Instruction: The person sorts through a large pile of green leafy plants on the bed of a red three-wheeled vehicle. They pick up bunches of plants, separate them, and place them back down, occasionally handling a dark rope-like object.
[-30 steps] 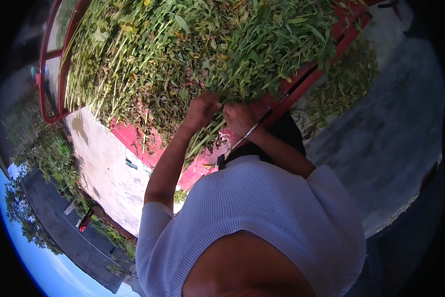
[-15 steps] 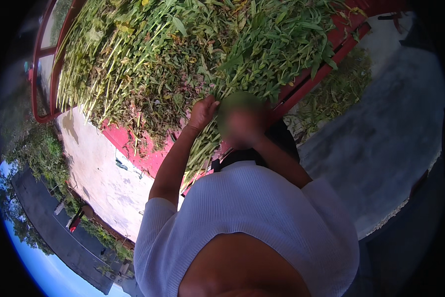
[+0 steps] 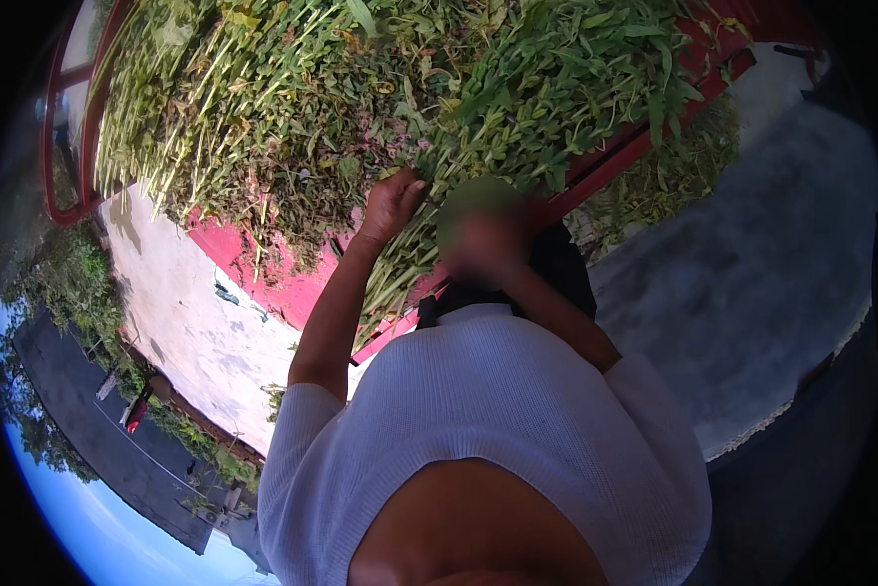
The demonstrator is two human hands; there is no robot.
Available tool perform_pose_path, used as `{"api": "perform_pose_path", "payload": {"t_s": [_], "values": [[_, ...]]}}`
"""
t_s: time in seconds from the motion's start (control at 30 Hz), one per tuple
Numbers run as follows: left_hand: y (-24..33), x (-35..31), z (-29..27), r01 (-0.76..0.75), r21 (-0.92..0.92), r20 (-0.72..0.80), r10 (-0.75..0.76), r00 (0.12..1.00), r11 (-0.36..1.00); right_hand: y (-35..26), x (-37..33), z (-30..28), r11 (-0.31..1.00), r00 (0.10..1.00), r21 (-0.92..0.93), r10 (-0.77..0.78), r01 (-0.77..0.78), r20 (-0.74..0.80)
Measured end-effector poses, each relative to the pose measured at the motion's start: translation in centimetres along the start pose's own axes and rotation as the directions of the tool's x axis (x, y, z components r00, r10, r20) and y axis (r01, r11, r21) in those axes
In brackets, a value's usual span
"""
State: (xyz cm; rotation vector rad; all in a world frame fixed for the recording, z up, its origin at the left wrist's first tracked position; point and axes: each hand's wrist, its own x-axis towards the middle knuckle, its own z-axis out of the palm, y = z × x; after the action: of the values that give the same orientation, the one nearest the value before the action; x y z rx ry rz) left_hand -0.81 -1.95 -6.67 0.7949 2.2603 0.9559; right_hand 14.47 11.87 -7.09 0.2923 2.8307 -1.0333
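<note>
While your left hand [image 3: 392,203] is gripping a bunch of green stalks [image 3: 400,269], its fingers are closing around them at the edge of the big plant pile [image 3: 361,88]. The pile is lying on a red cart [image 3: 263,283]. Just beside that hand, your right hand [image 3: 478,239] is looking like a blur, so you cannot tell if it is holding anything. Grey ground [image 3: 752,273] is lying to the right.

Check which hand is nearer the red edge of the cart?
Right. The right hand, blurred in this frame, sits just beside the red cart edge. The left hand is farther along, gripping the bundle of green stalks in the plant pile.
</note>
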Motion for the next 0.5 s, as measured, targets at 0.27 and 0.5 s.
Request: {"api": "perform_pose_path", "payload": {"t_s": [0.27, 0.5], "values": [[1.4, 2.2, 1.4, -0.06, 0.148, 0.05, 0.054, 0.997, 0.987, 1.6, -1.0, 3.4, 0.868, 0.928, 0.333, 0.322, -0.368, 0.185], [-0.6, 2.1, 1.8, 0.061, -0.089, -0.052, -0.066, 0.996, 0.994, 0.7, -1.1, 3.5, 0.866, 0.962, 0.442, 0.272, -0.233, -0.026]]}}
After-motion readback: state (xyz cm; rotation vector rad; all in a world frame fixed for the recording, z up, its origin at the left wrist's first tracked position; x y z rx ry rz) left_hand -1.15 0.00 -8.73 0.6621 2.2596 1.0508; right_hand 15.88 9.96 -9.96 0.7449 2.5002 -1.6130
